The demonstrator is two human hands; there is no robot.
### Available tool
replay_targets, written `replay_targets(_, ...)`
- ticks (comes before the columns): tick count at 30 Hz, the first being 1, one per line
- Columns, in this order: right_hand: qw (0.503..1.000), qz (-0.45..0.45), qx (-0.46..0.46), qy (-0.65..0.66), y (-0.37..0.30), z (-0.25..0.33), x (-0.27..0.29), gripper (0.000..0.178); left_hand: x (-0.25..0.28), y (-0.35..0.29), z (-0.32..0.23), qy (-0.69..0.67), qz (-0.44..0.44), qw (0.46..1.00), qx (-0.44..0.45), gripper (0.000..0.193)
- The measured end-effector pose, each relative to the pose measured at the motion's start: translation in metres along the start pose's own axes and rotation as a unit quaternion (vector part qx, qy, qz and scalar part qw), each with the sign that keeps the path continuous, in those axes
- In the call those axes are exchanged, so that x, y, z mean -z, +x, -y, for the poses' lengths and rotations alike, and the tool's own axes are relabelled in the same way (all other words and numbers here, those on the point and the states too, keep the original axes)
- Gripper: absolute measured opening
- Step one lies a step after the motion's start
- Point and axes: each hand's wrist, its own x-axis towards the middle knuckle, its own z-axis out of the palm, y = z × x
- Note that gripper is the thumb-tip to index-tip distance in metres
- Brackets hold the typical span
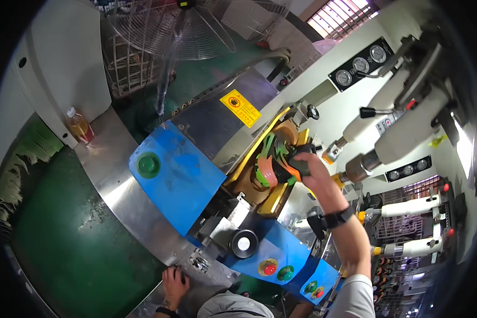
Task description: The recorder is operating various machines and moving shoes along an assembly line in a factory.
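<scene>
My right hand point(308, 168) reaches into the blue machine and grips the dark part of a shoe point(267, 168) with black, green, orange and pink parts. The shoe lies in a brown cradle point(255, 191) between a long yellow pad point(247, 163) and a yellow block point(273, 200). My left hand point(175, 286) is low, next to the metal edge, with bent fingers around something dark that I cannot make out. Close to the cradle is a black round knob point(244, 243).
Blue housings carry a large green button point(148, 165) and smaller red buttons point(270, 270). White press cylinders point(408, 127) hang on the right, below a gauge panel point(360, 64). A bottle point(80, 125) stands on the steel ledge point(119, 180). A wire-guarded fan point(169, 29) is behind.
</scene>
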Motion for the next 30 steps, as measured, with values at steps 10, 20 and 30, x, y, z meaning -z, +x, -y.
replay_targets(10,0.904,-0.216,0.156,-0.334,0.016,-0.045,-0.051,0.047,0.003,0.001,0.003,-0.011,0.036,0.999,-0.012,0.038)
replay_targets(20,0.849,-0.300,0.223,-0.373,0.049,-0.062,-0.041,0.037,-0.007,-0.010,0.012,0.032,0.072,0.996,-0.034,0.043)
replay_targets(30,0.625,0.054,0.518,-0.581,-0.160,-0.096,0.054,0.073,0.006,-0.010,-0.011,-0.008,-0.011,1.000,0.008,0.030)
